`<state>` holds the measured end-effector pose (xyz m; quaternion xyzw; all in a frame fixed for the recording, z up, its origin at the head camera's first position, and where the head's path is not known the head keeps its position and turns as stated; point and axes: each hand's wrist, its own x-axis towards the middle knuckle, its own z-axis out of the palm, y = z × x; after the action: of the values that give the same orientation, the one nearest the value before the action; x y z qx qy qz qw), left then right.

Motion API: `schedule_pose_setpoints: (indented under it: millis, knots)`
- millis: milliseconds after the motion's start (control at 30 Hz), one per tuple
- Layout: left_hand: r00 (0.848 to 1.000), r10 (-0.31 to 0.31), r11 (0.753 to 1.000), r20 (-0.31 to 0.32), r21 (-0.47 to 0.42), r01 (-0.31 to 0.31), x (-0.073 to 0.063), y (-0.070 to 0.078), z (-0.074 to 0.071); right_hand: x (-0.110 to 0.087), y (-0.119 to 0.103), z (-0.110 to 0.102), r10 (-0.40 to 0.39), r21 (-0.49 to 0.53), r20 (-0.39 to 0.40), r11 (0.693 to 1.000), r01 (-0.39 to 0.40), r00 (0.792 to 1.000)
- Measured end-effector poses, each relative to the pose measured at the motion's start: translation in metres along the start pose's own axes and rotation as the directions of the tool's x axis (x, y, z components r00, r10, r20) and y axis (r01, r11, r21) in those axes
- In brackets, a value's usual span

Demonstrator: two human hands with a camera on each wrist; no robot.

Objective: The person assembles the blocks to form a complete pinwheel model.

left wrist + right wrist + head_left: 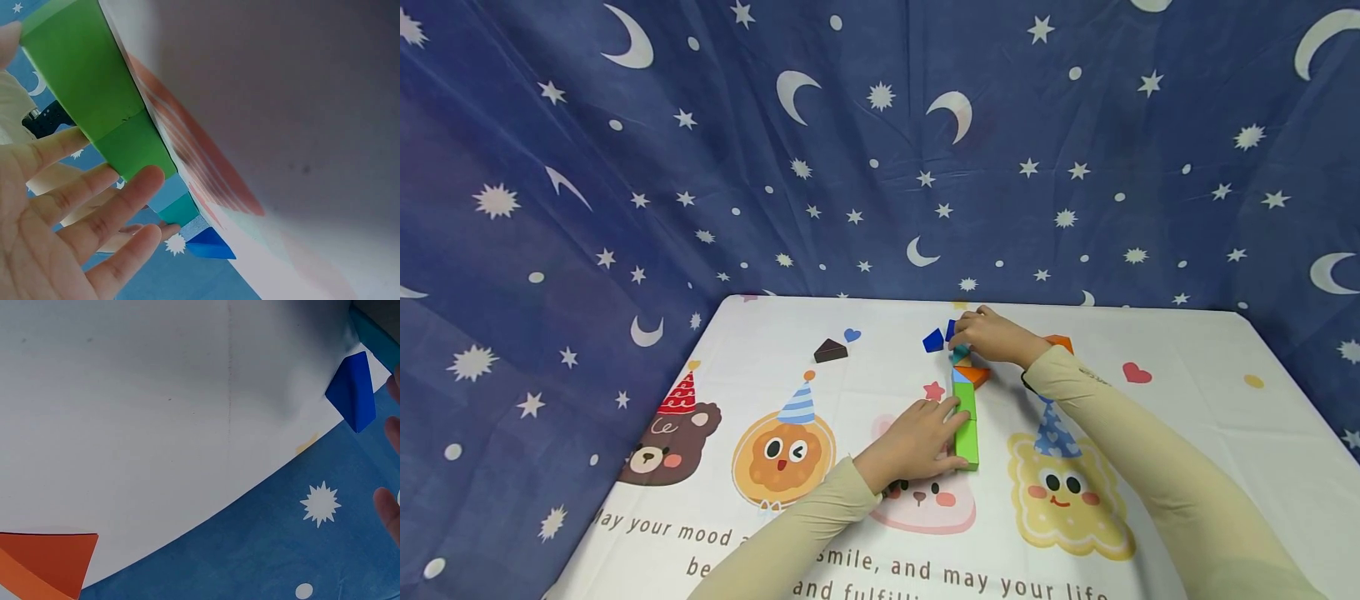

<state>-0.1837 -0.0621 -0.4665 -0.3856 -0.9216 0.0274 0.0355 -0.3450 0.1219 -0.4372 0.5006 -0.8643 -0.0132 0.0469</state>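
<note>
While our left hand (925,437), fingers apart, touches green blocks (967,442), our right hand (994,336), grip unclear, seems to align the teal block (180,209). Next calls for gentle squaring, we judge.

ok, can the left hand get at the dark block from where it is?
Likely yes: in the head view no block stands between the left hand and the dark block. It would just have to leave the green blocks it touches.

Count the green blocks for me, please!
2, end to end beside the left hand: the far green block and the near green block. Others could be hidden.
</note>
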Motion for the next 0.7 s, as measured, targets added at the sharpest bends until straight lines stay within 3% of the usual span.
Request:
schedule_pose_setpoints:
  millis: [467,700]
  knots:
    - [1.0,0.004,1.0,-0.011,0.0,-0.004,-0.001,-0.001,0.0,-0.004,0.0,-0.004,0.024,-0.004,-0.007,1.0,-0.024,1.0]
    - [1.0,0.003,1.0,-0.008,0.006,-0.003,0.0,0.0,0.002,-0.032,0.016,-0.013,0.126,-0.002,-0.031,0.992,-0.126,0.992]
